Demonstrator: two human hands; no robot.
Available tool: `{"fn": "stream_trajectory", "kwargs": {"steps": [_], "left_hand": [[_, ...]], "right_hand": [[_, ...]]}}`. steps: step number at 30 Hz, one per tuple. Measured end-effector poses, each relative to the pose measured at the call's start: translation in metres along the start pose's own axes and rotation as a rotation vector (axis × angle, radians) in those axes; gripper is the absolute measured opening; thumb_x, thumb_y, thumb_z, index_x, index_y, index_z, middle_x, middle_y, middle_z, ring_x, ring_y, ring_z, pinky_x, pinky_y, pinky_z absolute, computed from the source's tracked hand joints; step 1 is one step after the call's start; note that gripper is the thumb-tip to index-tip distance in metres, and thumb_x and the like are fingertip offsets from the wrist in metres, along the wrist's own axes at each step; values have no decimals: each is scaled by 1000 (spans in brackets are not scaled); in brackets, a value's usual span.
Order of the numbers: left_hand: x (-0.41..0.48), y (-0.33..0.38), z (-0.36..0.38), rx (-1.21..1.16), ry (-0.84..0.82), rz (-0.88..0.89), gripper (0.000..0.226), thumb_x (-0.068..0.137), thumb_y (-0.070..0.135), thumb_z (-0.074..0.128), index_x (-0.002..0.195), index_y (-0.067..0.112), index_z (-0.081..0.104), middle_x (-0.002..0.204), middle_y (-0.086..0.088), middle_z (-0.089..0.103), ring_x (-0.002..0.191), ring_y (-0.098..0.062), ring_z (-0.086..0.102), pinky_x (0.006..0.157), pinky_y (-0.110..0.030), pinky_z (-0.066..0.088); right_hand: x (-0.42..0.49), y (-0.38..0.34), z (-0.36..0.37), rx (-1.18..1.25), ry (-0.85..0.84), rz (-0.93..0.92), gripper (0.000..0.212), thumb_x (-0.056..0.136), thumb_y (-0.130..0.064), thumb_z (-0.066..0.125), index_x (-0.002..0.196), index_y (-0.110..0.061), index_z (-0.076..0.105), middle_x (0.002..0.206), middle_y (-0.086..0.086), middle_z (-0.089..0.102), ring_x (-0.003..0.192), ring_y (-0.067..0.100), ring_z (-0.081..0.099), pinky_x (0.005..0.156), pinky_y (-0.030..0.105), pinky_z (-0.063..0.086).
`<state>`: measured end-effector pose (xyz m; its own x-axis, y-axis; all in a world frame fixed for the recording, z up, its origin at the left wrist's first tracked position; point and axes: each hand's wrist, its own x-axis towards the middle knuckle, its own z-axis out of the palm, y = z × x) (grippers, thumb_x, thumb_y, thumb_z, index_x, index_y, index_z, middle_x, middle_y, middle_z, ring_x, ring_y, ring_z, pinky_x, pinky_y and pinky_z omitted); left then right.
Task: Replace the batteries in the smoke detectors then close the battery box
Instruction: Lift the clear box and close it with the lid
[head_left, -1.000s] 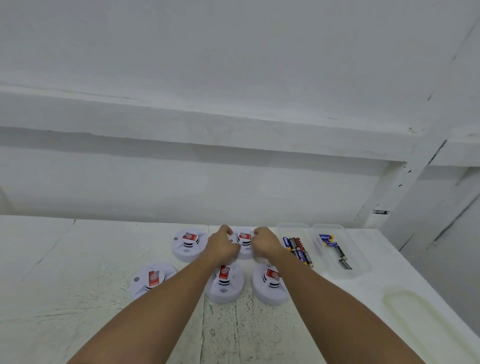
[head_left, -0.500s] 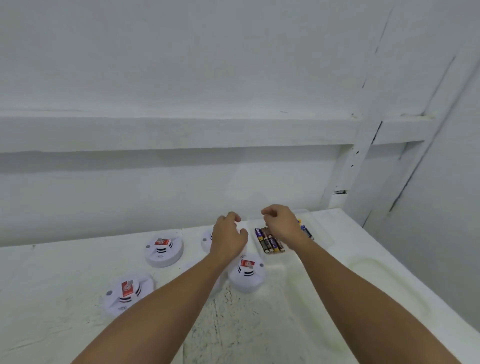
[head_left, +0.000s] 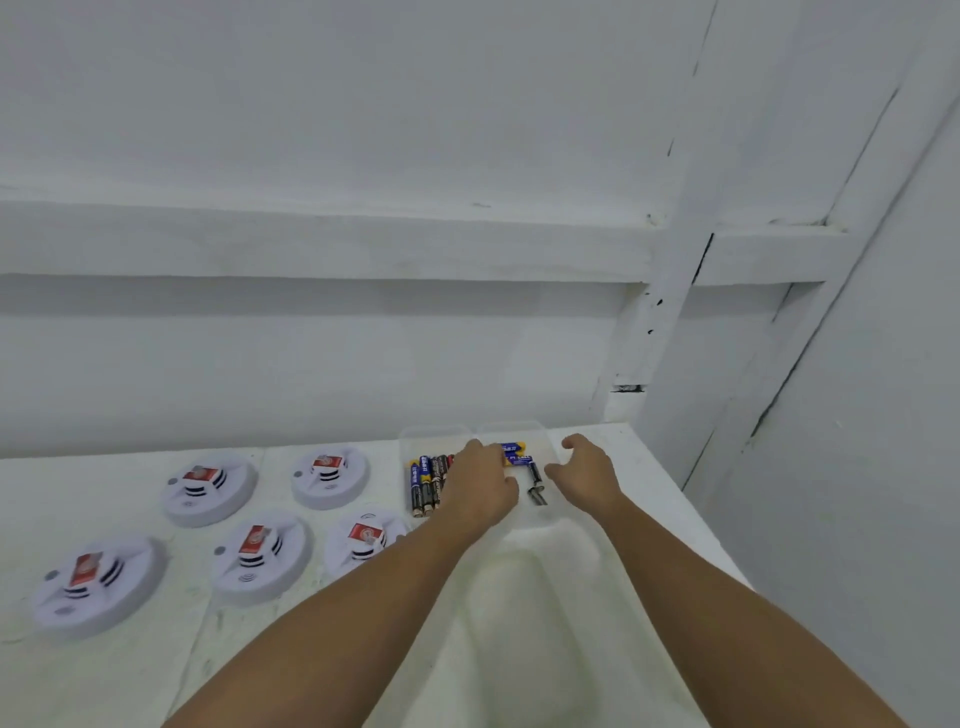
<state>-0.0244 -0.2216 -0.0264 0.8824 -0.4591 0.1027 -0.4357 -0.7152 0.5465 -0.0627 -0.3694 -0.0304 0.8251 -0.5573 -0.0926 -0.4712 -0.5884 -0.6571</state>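
I saw both hands over the clear plastic battery box (head_left: 540, 436) at the back of the white worktop (head_left: 130, 670). My left hand (head_left: 480, 491) lay with fingers curled down over its middle, whether it grasped a battery I could not tell. My right hand (head_left: 587, 475) was spread and held nothing. Dark cylindrical batteries (head_left: 423, 483) lay in the left compartment. Five round white smoke detectors (head_left: 262, 556) sat left of the box.

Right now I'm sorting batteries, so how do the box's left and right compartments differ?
The left compartment holds a tidy side-by-side row of batteries; the right compartment holds fewer, lying scattered. The left hand reaches over the divider, the right hand hovers open. Both compartments are clear plastic, uncovered.
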Motion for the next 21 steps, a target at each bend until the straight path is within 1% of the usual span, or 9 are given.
{"fn": "stream_trajectory", "kwargs": {"steps": [2, 3, 5, 7, 9, 11, 15, 19, 21], "left_hand": [[2, 8, 5, 98, 16, -5, 21, 87, 16, 50, 103, 5, 57, 108, -14, 51, 99, -29, 53, 80, -34, 42], [4, 9, 7, 146, 19, 1, 22, 88, 17, 50, 106, 5, 57, 110, -14, 51, 102, -29, 52, 83, -34, 42], [7, 17, 12, 221, 11, -4, 26, 89, 17, 51, 112, 6, 55, 114, -15, 50, 105, -29, 51, 85, -33, 41], [9, 23, 16, 277, 6, 2, 27, 88, 15, 51, 113, 6, 54, 114, -15, 50, 105, -29, 50, 85, -33, 41], [11, 28, 22, 303, 11, 8, 26, 88, 13, 51, 113, 6, 53, 113, -15, 50, 104, -28, 50, 82, -32, 40], [13, 34, 29, 276, 18, 15, 24, 88, 10, 51, 112, 7, 53, 113, -14, 50, 103, -28, 49, 77, -30, 38], [18, 44, 44, 154, 30, 56, 23, 87, 7, 48, 109, 7, 56, 109, -12, 49, 101, -27, 47, 73, -27, 37], [17, 42, 53, 0, 93, 111, 24, 88, 12, 51, 112, 9, 58, 108, -8, 47, 96, -24, 51, 79, -30, 45], [11, 42, 54, -94, 154, 114, 23, 89, 18, 54, 111, 11, 55, 107, -6, 44, 87, -22, 52, 75, -27, 44]], "right_hand": [[5, 10, 1, 68, -91, 22, 44, 84, -14, 59, 126, -6, 48, 110, 13, 61, 102, 30, 60, 72, 32, 48], [6, 10, 2, 111, -108, 23, 38, 84, -12, 57, 121, -7, 51, 107, 13, 62, 95, 29, 62, 66, 31, 51], [9, 14, -1, 170, -117, 4, 24, 84, -8, 54, 108, -8, 56, 99, 14, 63, 80, 26, 60, 50, 25, 47], [12, 17, -4, 203, -119, -15, 15, 84, -6, 53, 99, -10, 55, 91, 14, 60, 72, 24, 57, 44, 24, 45], [13, 23, -8, 222, -123, -13, 13, 84, -6, 53, 97, -10, 54, 87, 13, 59, 66, 23, 57, 44, 27, 49], [16, 30, -16, 233, -117, 0, 14, 85, -7, 53, 98, -9, 54, 87, 12, 59, 65, 23, 58, 46, 30, 53], [21, 48, -31, 253, -114, 27, 19, 86, -10, 52, 105, -10, 54, 96, 13, 58, 68, 20, 57, 42, 27, 49], [24, 61, -38, 293, -96, 40, 23, 86, -12, 55, 109, -12, 55, 95, 12, 60, 74, 22, 61, 43, 26, 49], [22, 65, -41, 340, -89, 44, 22, 87, -21, 60, 107, -13, 57, 94, 10, 63, 74, 24, 63, 48, 28, 52]]}}
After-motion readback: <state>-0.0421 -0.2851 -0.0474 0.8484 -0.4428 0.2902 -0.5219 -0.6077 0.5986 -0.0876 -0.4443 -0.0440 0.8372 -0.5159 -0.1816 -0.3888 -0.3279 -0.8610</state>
